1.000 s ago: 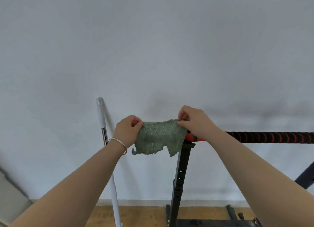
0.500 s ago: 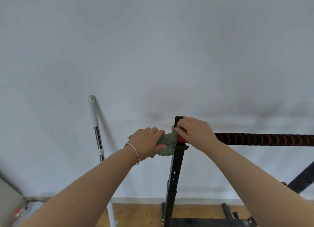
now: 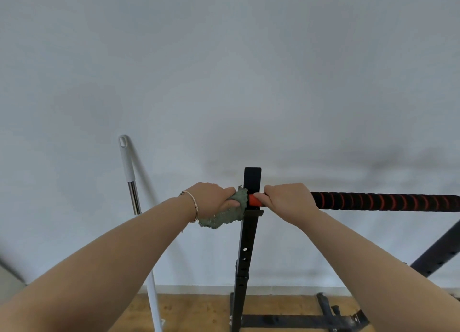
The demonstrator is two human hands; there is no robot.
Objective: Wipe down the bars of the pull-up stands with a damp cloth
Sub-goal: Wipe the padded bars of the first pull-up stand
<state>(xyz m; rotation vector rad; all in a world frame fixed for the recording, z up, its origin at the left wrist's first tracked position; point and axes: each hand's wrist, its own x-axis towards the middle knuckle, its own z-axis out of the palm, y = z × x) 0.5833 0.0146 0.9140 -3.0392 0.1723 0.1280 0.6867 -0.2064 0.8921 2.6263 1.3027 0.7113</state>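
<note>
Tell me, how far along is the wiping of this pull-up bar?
Early, it seems. Nothing shows as finished. In hand: the left hand grips the green cloth at the end of the bar beside the black upright, while the right hand holds the bar. Left: the striped length running right, away from the cloth.

No readable text.
Neither the bar [image 3: 385, 202] at 3 o'clock, the upright [image 3: 245, 252] at 6, the cloth [image 3: 224, 217] nor the pole [image 3: 128, 167] at 8 shows lettering.

Single head view, facing the wall [image 3: 224, 70], close above forearms
</note>
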